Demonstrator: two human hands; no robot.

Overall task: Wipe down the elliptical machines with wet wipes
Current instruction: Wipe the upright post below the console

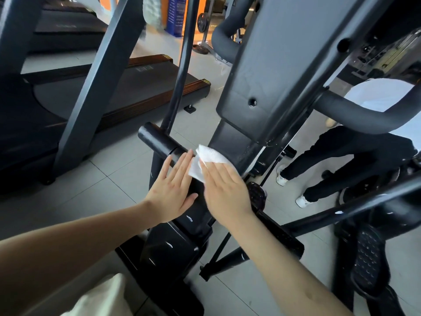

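At a gym, a person bends over an elliptical machine [268, 71], caught mid-wipe on its lower frame. The right hand [224, 188] lies flat, fingers straight and together, pressing a white wet wipe [208, 159] against the dark upright just below the grey shroud. The wipe is bunched under the fingertips, and its free edge pokes out toward the short black pivot tube [157, 140] that juts to the left. The left hand [174, 190] is likewise spread flat and holds nothing, its palm against the black housing beside the wipe and its fingertips reaching the tube. Neither hand curls round anything. The step in hand appears to be rubbing down the centre post. Judging by how much of the machine lies beyond the wipe, including the pedal [369, 254] and the curved handlebar [355, 112], the job seems well short of done. The next stroke calls for steady, flat pressure so the wipe travels with the palm rather than rucking up and slipping free, and for working round the tube's underside, which is hidden from here. A treadmill [141, 85] stands to the left on the tiled floor [109, 169], and another person's legs [341, 160] show behind the machine.
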